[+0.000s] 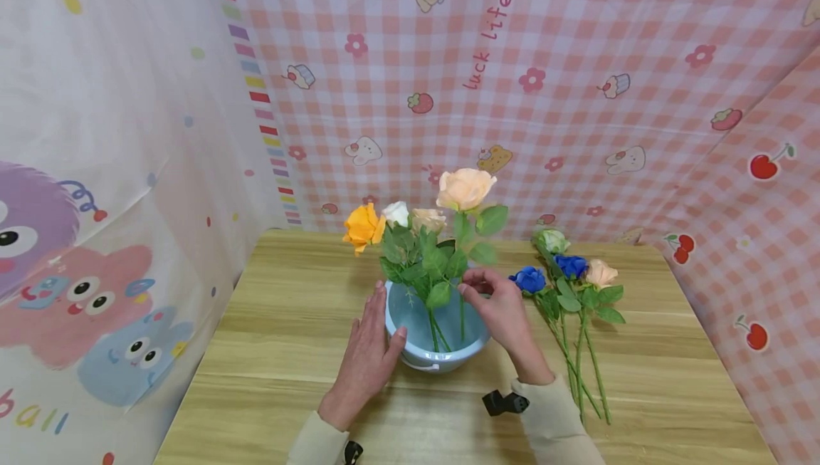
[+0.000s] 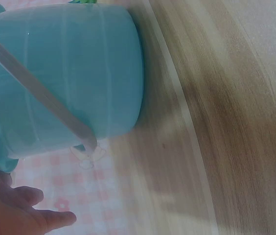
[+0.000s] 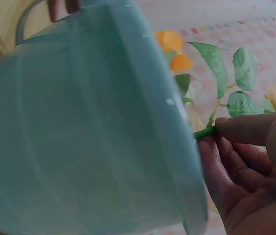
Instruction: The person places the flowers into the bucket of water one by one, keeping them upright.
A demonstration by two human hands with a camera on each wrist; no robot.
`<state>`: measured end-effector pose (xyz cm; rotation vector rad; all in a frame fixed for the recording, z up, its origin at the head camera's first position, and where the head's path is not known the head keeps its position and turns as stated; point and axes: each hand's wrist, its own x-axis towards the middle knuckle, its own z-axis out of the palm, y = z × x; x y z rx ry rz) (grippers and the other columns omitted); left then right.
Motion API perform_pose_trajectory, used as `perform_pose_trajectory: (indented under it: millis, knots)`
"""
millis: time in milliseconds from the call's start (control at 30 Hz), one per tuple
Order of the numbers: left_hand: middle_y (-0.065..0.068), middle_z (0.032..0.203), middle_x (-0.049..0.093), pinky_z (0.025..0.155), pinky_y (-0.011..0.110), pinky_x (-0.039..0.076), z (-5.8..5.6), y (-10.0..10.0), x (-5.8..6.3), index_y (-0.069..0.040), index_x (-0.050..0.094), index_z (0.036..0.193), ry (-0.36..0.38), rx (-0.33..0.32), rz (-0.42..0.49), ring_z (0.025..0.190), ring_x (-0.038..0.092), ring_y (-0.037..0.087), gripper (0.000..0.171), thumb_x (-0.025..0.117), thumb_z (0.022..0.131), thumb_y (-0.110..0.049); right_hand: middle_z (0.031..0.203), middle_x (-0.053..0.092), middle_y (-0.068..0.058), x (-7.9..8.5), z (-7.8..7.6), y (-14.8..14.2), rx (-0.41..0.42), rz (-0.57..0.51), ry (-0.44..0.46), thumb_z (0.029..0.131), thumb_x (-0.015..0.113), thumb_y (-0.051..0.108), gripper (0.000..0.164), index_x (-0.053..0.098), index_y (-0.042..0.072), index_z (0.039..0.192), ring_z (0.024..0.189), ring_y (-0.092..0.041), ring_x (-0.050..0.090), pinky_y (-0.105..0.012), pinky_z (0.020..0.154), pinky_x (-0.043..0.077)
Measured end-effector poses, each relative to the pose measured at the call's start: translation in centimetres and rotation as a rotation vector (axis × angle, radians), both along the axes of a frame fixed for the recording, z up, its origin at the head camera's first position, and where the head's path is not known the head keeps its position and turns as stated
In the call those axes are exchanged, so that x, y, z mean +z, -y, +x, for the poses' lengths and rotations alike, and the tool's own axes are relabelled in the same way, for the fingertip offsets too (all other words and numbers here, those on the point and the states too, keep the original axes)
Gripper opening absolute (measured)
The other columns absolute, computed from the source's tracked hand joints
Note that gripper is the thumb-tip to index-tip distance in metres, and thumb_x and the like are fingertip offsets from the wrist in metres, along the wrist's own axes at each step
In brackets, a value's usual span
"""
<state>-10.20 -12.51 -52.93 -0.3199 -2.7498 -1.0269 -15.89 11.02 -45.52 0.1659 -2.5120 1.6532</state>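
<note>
A light blue bucket (image 1: 445,361) stands upright on the wooden table. Against its left side rests my left hand (image 1: 368,362), fingers straight and thumb near the rim; in the left wrist view its fingers (image 2: 55,219) stretch past the bucket wall. Over the right rim, my right hand (image 1: 502,312) pinches the green stem (image 3: 205,131) of a tall peach rose (image 1: 466,189) between thumb and fingers. That stem's lower part is inside the bucket. An orange rose (image 1: 364,227), a white rose (image 1: 396,213) and a cream rose (image 1: 428,220) also stand in it, leaning left.
To the right lie several loose roses: blue roses (image 1: 528,279), a pale green rose (image 1: 552,241) and a peach rose (image 1: 601,273), stems toward the front. A white handle (image 2: 45,100) hangs along the bucket's side. Printed cloth (image 1: 410,144) hangs behind the table (image 1: 275,322).
</note>
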Motion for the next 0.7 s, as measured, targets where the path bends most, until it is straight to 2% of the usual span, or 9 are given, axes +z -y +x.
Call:
perform_pose_trajectory:
  millis: [200, 467, 700]
  knots:
    - [0.008, 0.173, 0.007, 0.114, 0.074, 0.026, 0.0, 0.0, 0.0, -0.004, 0.011, 0.166, 0.009, 0.002, -0.004, 0.155, 0.021, 0.040, 0.075, 0.044, 0.109, -0.041, 0.091, 0.076, -0.009, -0.8, -0.4, 0.6, 0.041, 0.118, -0.050, 0.090, 0.077, 0.005, 0.011, 0.074, 0.001, 0.099, 0.085, -0.026, 0.073, -0.037, 0.076, 0.060]
    - [0.006, 0.173, 0.007, 0.114, 0.074, 0.025, -0.1, 0.0, 0.0, -0.006, 0.011, 0.166, 0.020, 0.002, 0.011, 0.154, 0.022, 0.043, 0.076, 0.051, 0.108, -0.033, 0.088, 0.074, -0.004, -0.7, -0.8, 1.5, 0.080, 0.230, -0.001, 0.089, 0.077, 0.006, 0.006, 0.075, 0.005, 0.095, 0.083, -0.020, 0.071, -0.037, 0.075, 0.060]
    - [0.008, 0.173, 0.008, 0.113, 0.076, 0.026, -0.1, 0.0, -0.1, -0.006, 0.011, 0.166, 0.003, 0.000, 0.016, 0.154, 0.022, 0.043, 0.076, 0.052, 0.107, -0.032, 0.083, 0.073, -0.002, -0.8, -1.6, 2.4, 0.093, 0.288, 0.000, 0.086, 0.077, 0.005, 0.005, 0.076, 0.006, 0.092, 0.079, -0.018, 0.069, -0.037, 0.074, 0.059]
